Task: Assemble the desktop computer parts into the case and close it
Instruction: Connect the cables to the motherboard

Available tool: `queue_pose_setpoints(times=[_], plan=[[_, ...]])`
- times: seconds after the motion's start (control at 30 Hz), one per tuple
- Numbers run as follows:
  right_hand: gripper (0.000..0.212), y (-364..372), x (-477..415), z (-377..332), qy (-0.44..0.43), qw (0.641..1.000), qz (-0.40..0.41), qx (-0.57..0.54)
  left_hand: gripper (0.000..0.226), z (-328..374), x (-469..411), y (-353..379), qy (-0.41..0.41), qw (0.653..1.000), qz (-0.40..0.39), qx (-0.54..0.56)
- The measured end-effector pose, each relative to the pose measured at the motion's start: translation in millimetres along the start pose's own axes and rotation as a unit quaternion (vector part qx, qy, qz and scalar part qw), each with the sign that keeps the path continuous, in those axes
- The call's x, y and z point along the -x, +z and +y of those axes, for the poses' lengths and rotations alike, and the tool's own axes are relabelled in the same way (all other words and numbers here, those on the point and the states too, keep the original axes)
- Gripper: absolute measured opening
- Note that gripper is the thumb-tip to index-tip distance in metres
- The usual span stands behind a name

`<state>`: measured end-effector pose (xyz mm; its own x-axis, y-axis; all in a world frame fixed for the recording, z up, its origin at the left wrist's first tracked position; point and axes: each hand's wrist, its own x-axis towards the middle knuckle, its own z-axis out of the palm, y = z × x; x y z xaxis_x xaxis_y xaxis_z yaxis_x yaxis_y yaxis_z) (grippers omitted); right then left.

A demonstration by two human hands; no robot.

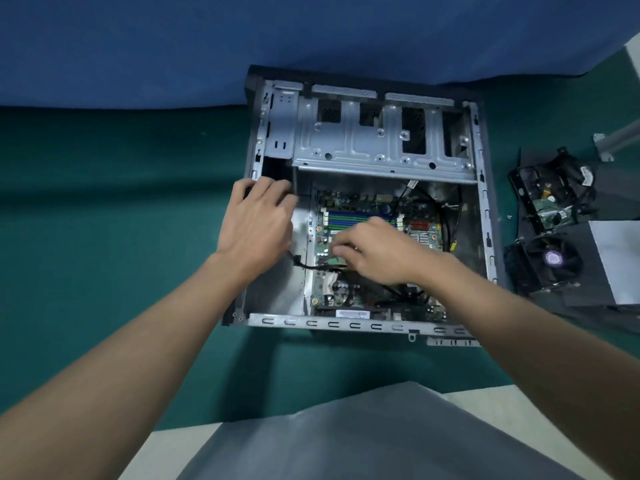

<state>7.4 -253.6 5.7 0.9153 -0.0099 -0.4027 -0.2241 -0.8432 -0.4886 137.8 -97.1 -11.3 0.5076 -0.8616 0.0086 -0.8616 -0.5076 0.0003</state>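
Case (pixel 483 202) lies open on its side on the green mat (pixel 104 237), so I steady its left wall with my half-curled left hand (pixel 258 221) while my right hand (pixel 375 254) pinches something indiscernible over the motherboard (pixel 332 296).

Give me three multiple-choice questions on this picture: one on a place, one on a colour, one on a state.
1. Where is the fan?
A. in the case
B. right of the case
C. under the left hand

2. What colour is the mat?
A. red
B. green
C. white

3. How is the case?
A. open
B. closed
C. upright

Answers:
1 B: it lies on the mat outside the case's right wall.
2 B: the mat under the case is green.
3 A: the motherboard shows, with the right hand over it.
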Motion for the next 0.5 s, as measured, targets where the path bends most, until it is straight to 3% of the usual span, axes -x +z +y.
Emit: queue_pose_setpoints(times=[0.07, 0.1, 0.17, 0.23, 0.3, 0.33, 0.4, 0.5], plan=[[0.014, -13.9, 25.2, 14.5, 0.06, 0.98, 0.096, -0.161, 0.04, 10.9, -9.1, -3.8, -0.001, 1.0, 0.015, 0.016], [0.009, -19.3, 38.0, 22.2, 0.086, 0.95, 0.141, -0.266, 0.045, 20.0, -14.7, -6.0, 0.003, 0.999, 0.02, 0.028], [0.002, -29.1, 63.1, 37.2, 0.111, 0.85, 0.213, -0.468, 0.048, 46.2, -27.8, -10.0, 0.028, 0.998, 0.025, 0.042], [0.008, -35.6, 84.9, 51.1, 0.104, 0.73, 0.268, -0.62, 0.049, 77.7, -42.3, -13.0, 0.054, 0.996, 0.026, 0.06], [0.013, -39.7, 103.3, 66.5, 0.085, 0.626, 0.3, -0.715, 0.051, 108.3, -57.4, -14.6, 0.06, 0.993, 0.018, 0.097], [0.015, -40.6, 111.4, 75.0, 0.075, 0.591, 0.311, -0.741, 0.053, 121.4, -65.2, -14.7, 0.056, 0.991, 0.007, 0.117], [0.016, -41.0, 124.0, 92.6, 0.066, 0.557, 0.334, -0.758, 0.058, 143.2, -81.1, -11.9, 0.05, 0.987, -0.028, 0.148], [0.019, -38.4, 135.8, 121.6, 0.081, 0.547, 0.38, -0.741, 0.064, 167.8, -97.6, -4.3, 0.05, 0.982, -0.069, 0.171]])
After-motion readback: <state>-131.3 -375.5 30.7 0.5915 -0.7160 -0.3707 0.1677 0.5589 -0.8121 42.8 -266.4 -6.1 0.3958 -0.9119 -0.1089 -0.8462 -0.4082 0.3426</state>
